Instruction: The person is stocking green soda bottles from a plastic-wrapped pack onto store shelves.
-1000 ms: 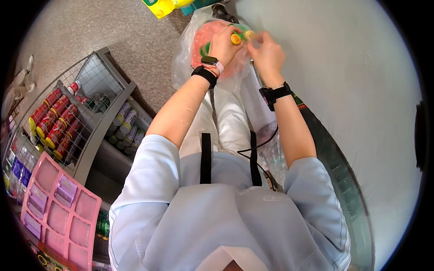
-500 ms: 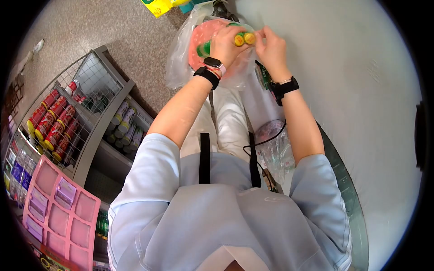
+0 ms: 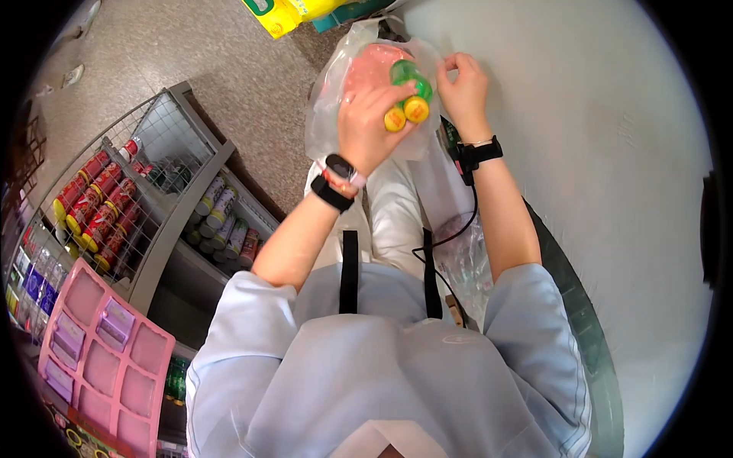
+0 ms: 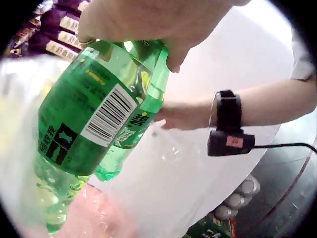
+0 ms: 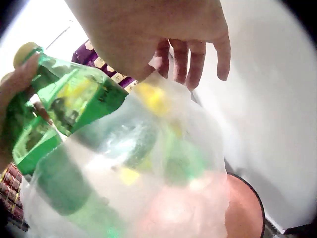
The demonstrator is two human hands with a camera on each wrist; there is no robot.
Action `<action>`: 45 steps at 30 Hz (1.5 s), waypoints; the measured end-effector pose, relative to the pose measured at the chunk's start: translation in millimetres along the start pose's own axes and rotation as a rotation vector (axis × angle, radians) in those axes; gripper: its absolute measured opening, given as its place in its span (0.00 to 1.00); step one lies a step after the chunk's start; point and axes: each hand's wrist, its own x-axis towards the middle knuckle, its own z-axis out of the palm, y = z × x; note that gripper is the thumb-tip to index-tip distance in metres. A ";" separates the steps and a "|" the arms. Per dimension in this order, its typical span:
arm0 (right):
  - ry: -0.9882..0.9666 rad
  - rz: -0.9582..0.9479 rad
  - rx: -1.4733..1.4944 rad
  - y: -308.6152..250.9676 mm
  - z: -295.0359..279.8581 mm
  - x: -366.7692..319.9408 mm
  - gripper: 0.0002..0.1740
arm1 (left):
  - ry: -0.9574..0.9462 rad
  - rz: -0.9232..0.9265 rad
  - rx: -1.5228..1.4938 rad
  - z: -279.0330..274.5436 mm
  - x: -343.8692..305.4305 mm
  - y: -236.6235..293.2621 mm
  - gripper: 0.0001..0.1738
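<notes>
Two green plastic bottles (image 3: 412,80) with yellow caps are gripped together by my left hand (image 3: 370,126), caps toward me. A barcode shows on the label of the nearer bottle (image 4: 94,116) in the left wrist view. My right hand (image 3: 464,95) pinches the rim of a translucent plastic bag (image 3: 327,107) between thumb and forefinger, other fingers hanging loose. The bottles are at the bag's mouth, overlapping it. In the right wrist view, green and yellow shapes show blurred through the bag film (image 5: 114,148). Under the bag lies a round pink surface (image 5: 246,208) with a dark rim.
A large pale grey counter top (image 3: 595,153) runs along the right. To the left stands a wire-fronted shelf (image 3: 164,137) with red cans (image 3: 99,221), and a pink divided panel (image 3: 99,362) in front. Yellow packaging (image 3: 279,17) is at the top. A black cable (image 3: 458,233) trails from my right wrist.
My left hand has drawn toward my body with the two bottles, whose green sides show more now. My right hand has moved from beside the caps out to the bag's right rim.
</notes>
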 end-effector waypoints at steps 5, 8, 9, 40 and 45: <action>-0.055 0.027 -0.046 -6.4 -4.5 -3.7 0.14 | 0.024 -0.001 -0.069 -49.8 -9.2 46.6 0.24; -0.085 0.037 -0.056 -17.3 -10.4 -8.5 0.19 | -0.014 0.021 -0.048 -78.0 -15.2 68.2 0.22; -0.103 0.053 -0.065 -20.6 -12.5 -8.7 0.22 | -0.027 0.024 -0.052 -86.0 -17.2 74.7 0.22; -1.230 -1.080 0.722 -290.2 -216.5 -192.6 0.41 | 0.834 -0.171 -0.198 -211.3 -295.0 346.4 0.23; -1.641 -0.860 0.846 -313.7 -198.3 -272.1 0.43 | 1.293 -0.427 -0.033 -175.0 -425.0 403.7 0.11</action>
